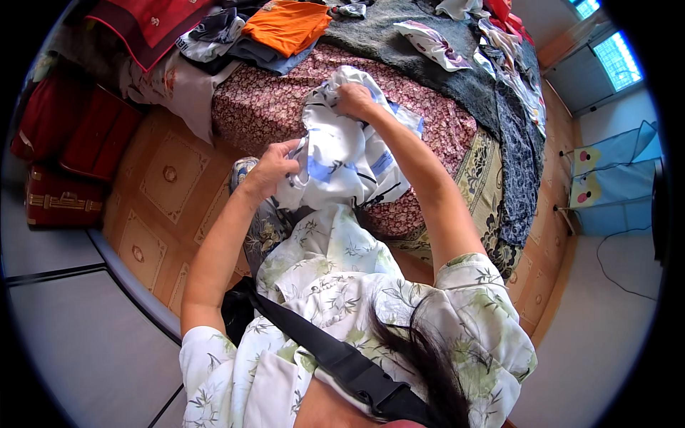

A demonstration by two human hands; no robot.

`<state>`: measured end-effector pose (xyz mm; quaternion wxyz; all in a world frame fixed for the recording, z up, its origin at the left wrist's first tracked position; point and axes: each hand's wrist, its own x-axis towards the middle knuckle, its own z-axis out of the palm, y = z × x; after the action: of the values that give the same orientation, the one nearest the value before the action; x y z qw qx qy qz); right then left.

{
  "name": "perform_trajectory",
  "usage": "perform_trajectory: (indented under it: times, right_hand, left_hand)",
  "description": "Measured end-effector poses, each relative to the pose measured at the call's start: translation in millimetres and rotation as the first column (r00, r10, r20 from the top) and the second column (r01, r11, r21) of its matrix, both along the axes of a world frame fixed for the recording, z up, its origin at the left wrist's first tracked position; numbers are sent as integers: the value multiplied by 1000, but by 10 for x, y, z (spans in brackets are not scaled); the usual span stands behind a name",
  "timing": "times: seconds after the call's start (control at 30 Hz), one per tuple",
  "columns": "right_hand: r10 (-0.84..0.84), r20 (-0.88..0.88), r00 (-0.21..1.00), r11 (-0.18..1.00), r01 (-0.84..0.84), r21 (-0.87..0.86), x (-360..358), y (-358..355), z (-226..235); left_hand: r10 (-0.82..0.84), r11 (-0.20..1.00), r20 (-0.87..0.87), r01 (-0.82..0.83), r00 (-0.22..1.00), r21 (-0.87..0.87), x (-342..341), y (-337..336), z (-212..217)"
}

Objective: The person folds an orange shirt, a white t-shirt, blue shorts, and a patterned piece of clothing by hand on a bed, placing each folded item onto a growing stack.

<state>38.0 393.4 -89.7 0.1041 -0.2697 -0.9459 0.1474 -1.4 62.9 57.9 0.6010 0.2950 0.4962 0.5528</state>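
A white garment with blue and black print (335, 153) lies bunched over the near edge of the bed, its lower part hanging toward my lap. My left hand (275, 170) pinches its left edge between thumb and fingers. Farther up, my right hand (354, 100) is closed on the cloth near its far end, knuckles up. The fingertips of the right hand are partly hidden by the folds. Which kind of garment it is, I cannot tell.
Folded orange cloth (287, 27) tops a clothes pile at the bed's far left. A white patterned garment (432, 45) lies on the dark grey blanket (378, 36). Red cases (64, 196) stand on the left, a light-blue fabric-covered stand (614, 171) on the right.
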Motion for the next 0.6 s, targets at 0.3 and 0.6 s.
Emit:
perform_trajectory:
  times: [0.3, 0.6]
  right_hand:
    - [-906, -422, 25, 342, -545, -766, 2116, 313, 1009]
    - [-250, -433, 866, 965, 186, -186, 2878, -858, 1150]
  left_hand:
    - [-19, 988, -541, -66, 841, -137, -313, -527, -290]
    - [45, 992, -618, -106, 785, -63, -173, -672, -234]
